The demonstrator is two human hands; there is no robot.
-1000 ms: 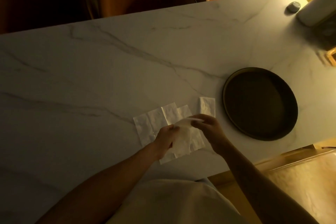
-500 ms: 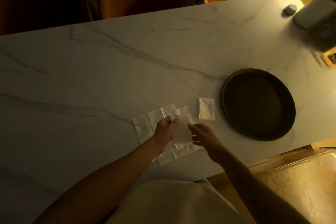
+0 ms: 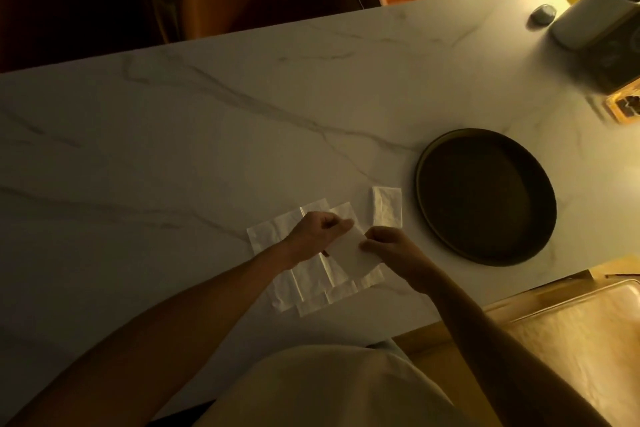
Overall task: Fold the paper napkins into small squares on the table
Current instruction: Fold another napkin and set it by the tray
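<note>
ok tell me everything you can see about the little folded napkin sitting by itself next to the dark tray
The folded napkin is a small white rectangle of thin, slightly crinkled paper, a bit taller than wide, with a visible fold along its left edge. It lies flat on the marble table, just left of the round dark tray without clearly touching it. It sits apart from the overlapping pile of napkins, just beyond the right hand. Neither hand touches it.
</note>
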